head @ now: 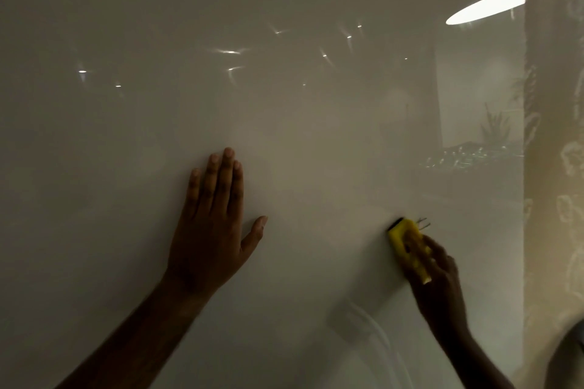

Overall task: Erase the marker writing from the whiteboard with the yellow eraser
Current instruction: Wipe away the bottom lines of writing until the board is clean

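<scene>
The left hand [211, 224] lies flat on the whiteboard [126, 167] near the middle of the frame, fingers spread a little. The right hand [439, 281], at the lower right, grips the yellow eraser [407, 243] and presses it on the board. Small marker lines [424, 223] show just past the eraser's top edge.

Glossy smooth whiteboard [284, 136]; matt yellow eraser [406, 238].
</scene>
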{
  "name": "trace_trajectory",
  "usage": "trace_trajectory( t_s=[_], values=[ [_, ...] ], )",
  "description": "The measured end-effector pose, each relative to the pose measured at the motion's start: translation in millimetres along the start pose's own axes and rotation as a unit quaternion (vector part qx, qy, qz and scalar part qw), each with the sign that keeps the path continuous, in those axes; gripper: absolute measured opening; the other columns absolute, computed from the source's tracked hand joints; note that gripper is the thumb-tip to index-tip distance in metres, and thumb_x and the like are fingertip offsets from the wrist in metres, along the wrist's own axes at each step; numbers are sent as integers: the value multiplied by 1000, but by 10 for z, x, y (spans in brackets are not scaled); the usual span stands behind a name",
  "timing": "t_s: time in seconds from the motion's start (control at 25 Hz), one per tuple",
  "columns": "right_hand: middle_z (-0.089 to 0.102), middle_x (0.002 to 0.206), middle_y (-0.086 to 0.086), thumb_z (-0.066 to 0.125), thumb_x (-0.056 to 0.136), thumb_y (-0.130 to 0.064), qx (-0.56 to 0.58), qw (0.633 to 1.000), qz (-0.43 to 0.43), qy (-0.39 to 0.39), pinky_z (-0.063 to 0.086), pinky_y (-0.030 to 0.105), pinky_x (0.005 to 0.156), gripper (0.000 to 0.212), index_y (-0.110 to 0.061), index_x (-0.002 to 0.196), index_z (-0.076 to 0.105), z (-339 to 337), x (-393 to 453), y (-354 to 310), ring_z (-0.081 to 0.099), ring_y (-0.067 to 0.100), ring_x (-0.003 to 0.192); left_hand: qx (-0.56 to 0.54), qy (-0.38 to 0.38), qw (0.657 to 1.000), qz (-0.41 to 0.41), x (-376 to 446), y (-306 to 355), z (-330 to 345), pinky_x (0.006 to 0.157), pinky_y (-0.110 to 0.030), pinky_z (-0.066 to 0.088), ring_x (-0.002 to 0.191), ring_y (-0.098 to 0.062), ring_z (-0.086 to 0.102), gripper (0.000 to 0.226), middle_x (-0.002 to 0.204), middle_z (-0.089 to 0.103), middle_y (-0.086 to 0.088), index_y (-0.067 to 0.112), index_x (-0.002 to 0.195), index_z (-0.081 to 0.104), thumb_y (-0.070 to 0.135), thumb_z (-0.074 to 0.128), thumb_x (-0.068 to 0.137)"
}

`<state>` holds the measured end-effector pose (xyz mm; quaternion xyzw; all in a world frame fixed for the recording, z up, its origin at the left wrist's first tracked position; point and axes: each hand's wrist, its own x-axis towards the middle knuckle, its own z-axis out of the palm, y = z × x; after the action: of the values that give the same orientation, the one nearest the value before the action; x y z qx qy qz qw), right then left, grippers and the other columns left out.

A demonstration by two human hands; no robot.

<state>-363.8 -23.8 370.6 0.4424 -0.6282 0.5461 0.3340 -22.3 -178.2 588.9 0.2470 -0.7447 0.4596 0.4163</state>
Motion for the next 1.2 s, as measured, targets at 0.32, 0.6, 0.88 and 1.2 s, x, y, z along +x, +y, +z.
trace_trajectory(
  t_s=[0.32, 0.6, 0.88, 1.2],
  values=[
    [50, 150, 4, 67, 100, -18, 56, 992, 106, 38, 58, 57, 92, 57, -35, 152, 53, 124, 47, -160, 58, 36, 118, -2, 2, 1000, 0, -9, 21, 9, 136, -58, 9, 166, -44, 15, 91, 178, 13, -29, -9, 168, 19, 52, 47, 107],
    [49, 149, 9, 62, 106, -24, 80, 982, 162, 61, 58, 51, 87, 64, -73, 141, 42, -131, 308, 299, 59, 31, 114, -1, 2, 1000, 2, -1, 13, 22, 136, -59, 10, 166, -46, 17, 91, 177, 14, -30, -10, 167, 20, 52, 47, 107],
    [49, 149, 12, 66, 101, -30, 127, 959, 243, 69, 53, 35, 89, 49, -27, 150, 57, 83, 219, -32, 58, 40, 118, 2, 0, 1000, 2, -6, 26, 23, 136, -58, 8, 166, -46, 16, 89, 177, 14, -31, -9, 168, 19, 51, 45, 108],
    [60, 147, 11, 69, 98, -30, 32, 999, 33, -26, 51, 48, 103, 44, -22, 141, 67, 205, -404, -291, 55, 33, 121, -32, -6, 999, 13, -43, -39, -13, 136, -56, 10, 166, -43, 18, 85, 178, 17, -26, -6, 169, 21, 48, 46, 108]
  ],
)
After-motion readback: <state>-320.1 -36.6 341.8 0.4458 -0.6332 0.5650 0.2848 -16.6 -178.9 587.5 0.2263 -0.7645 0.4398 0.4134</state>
